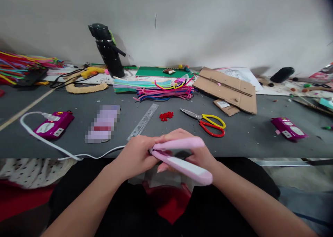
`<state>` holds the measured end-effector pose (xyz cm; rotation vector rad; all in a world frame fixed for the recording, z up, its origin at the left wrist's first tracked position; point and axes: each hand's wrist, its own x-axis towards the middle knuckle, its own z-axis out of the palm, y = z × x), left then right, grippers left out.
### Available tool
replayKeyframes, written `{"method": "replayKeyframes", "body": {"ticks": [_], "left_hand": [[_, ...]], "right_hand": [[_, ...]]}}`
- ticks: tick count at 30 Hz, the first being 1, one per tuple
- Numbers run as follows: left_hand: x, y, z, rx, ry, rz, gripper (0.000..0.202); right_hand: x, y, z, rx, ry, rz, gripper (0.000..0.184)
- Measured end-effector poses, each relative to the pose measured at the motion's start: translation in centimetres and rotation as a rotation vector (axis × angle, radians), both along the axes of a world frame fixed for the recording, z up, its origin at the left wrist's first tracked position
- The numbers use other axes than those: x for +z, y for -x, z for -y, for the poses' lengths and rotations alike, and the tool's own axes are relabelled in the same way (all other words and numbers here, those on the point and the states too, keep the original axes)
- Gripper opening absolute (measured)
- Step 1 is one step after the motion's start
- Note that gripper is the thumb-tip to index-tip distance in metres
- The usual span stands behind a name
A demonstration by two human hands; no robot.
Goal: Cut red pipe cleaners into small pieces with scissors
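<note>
A pink mini hair straightener (182, 162) is held over the desk's front edge, its two arms spread apart toward the right. My left hand (139, 155) is closed round its hinged end, where a white cord (104, 153) runs in from the left. My right hand (200, 157) lies behind the arms, with its fingers curled round the same end and meeting my left hand. Part of that grip is hidden. Just beyond my hands are small red pieces (166, 116), a clear ruler (143, 122) and scissors (205, 121) with one yellow and one red handle.
Purple power strips (56, 126) sit left and right (288, 129). A blurred lilac item (102, 124) lies on the left. Bundled pipe cleaners (163, 93), cardboard (229, 89), a black flask (109, 53) and a yellow glue gun (92, 71) line the back.
</note>
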<state>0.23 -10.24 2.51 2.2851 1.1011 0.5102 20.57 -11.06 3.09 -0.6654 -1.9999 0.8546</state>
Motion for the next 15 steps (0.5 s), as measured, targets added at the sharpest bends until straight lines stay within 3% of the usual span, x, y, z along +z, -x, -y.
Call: {"method": "replayKeyframes", "body": {"ticks": [4,6,8,12,15], "left_hand": [[1.2,2.4,-0.7,0.19,0.094,-0.034,0.013],[2.0,5.2,-0.9,0.409,0.068,-0.066,0.024],[2.4,8.9,-0.8,0.71,-0.015,-0.116,0.038],[1.4,16.6,0.2,1.148,-0.055,-0.372,0.047],[-0.4,20.4,0.5,1.15,0.028,-0.435,0.053]], "right_hand": [[0.0,0.0,0.1,-0.074,0.131,0.044,0.074],[0.2,-0.1,0.2,-0.095,0.174,0.099,0.073],[0.5,-0.3,0.4,-0.111,0.174,0.144,0.063],[0.8,-0.3,0.9,-0.109,0.132,0.207,0.045],[0.7,-0.1,1.1,-0.066,0.085,0.241,0.045]]}}
